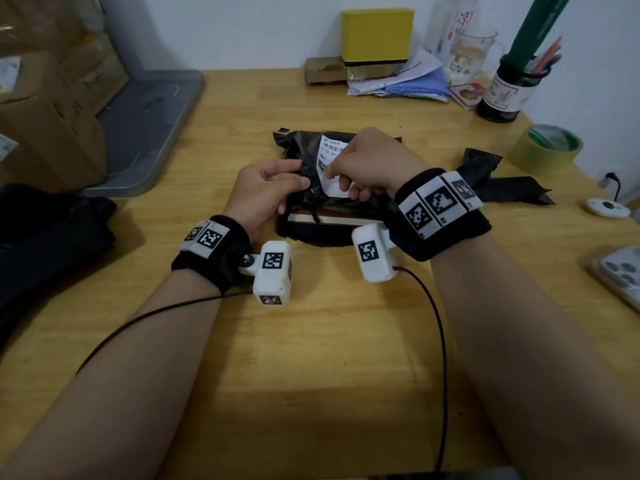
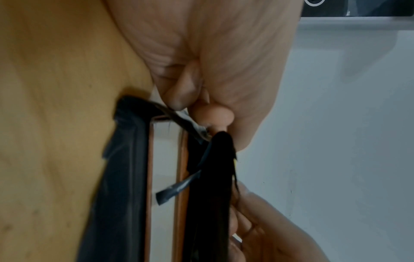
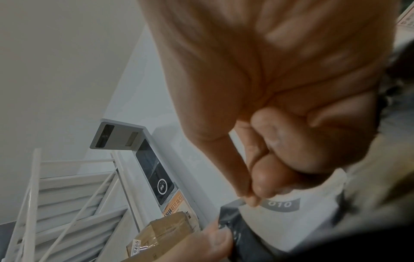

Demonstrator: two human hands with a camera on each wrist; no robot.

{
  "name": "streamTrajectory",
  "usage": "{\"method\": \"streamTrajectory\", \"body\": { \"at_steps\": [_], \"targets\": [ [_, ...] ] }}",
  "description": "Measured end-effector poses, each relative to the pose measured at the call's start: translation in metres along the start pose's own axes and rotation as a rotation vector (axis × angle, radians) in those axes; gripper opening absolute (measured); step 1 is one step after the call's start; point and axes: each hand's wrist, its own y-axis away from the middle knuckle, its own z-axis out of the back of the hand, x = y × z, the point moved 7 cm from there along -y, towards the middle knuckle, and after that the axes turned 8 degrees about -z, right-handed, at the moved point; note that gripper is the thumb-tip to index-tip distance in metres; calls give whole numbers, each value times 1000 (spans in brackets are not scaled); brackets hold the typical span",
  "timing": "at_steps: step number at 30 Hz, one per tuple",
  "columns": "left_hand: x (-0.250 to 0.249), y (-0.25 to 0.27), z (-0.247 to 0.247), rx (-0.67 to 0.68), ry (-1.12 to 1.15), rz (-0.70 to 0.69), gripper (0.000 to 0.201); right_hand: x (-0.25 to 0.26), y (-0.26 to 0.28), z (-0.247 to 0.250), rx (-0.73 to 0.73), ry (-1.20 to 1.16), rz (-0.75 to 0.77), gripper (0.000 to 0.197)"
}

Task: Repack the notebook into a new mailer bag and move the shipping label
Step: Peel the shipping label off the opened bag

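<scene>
A torn black mailer bag (image 1: 298, 147) lies mid-table with a white shipping label (image 1: 331, 150) stuck on top. The notebook (image 1: 332, 219) shows at the bag's open near end, its page edges (image 2: 164, 159) between brown covers. My left hand (image 1: 298, 177) pinches a fold of the black plastic (image 2: 220, 141) beside the label. My right hand (image 1: 336, 173) pinches the label's (image 3: 291, 223) near corner between thumb and forefinger (image 3: 249, 199), and that corner is lifted off the bag. A second black mailer bag (image 1: 502, 183) lies flat at the right.
A tape roll (image 1: 545, 148), a small white device (image 1: 607, 206) and a phone (image 1: 620, 275) sit along the right edge. A yellow box (image 1: 377, 34), papers and a pen jar (image 1: 505, 88) stand at the back. Cardboard boxes (image 1: 45, 116) and black bags (image 1: 45, 237) lie to the left.
</scene>
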Motion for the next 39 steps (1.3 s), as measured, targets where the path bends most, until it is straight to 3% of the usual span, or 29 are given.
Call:
{"method": "streamTrajectory", "body": {
  "at_steps": [5,10,19,39],
  "targets": [
    [-3,1,0,11,5,-7,31,2,4,-7,45,32,14,41],
    [-2,1,0,5,13,0,29,-1,4,-7,13,91,-5,25],
    [1,0,2,-62,0,43,18,-3,2,2,-22,10,-6,27],
    [-1,2,1,-41,-47,47,26,-14,-5,12,5,-34,-47,26]
  ]
}}
